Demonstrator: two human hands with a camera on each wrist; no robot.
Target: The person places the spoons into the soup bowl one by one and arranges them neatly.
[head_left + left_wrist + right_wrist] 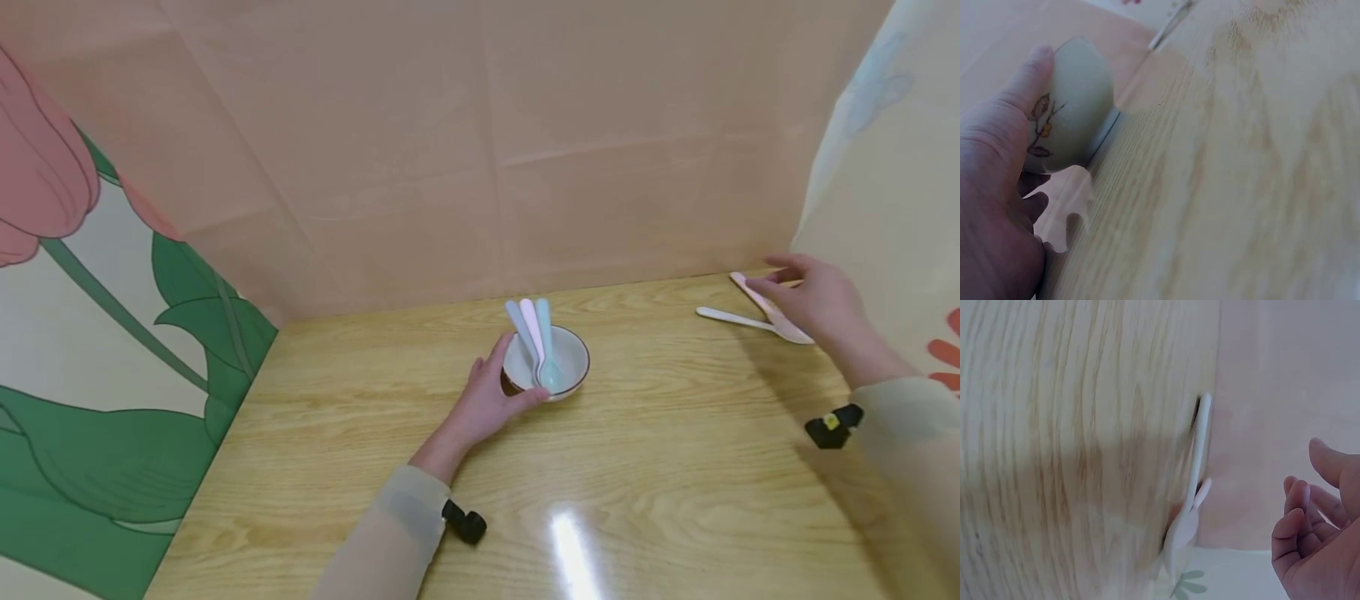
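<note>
A small bowl (576, 357) with a dark rim stands on the wooden table, and the left hand (483, 404) grips it from the left, thumb at the near rim. A painted sprig decorates its outer wall (1085, 106) in the left wrist view. Leaning in it are a grey-blue spoon (517, 315), a pink spoon (529, 315) and a teal spoon (544, 317). At the far right, the right hand (821, 304) hovers with loosely bent fingers over another pink spoon (753, 297) and a white spoon (727, 317). These two cross near their bowl ends; the right wrist view shows the fingers apart from them.
A pinkish sheet (390, 167) rises along the table's back edge. Panels with flower prints (217, 350) flank the left and right sides. Light glares off the table (622, 500) near the front. Each wrist wears a small black device (467, 525).
</note>
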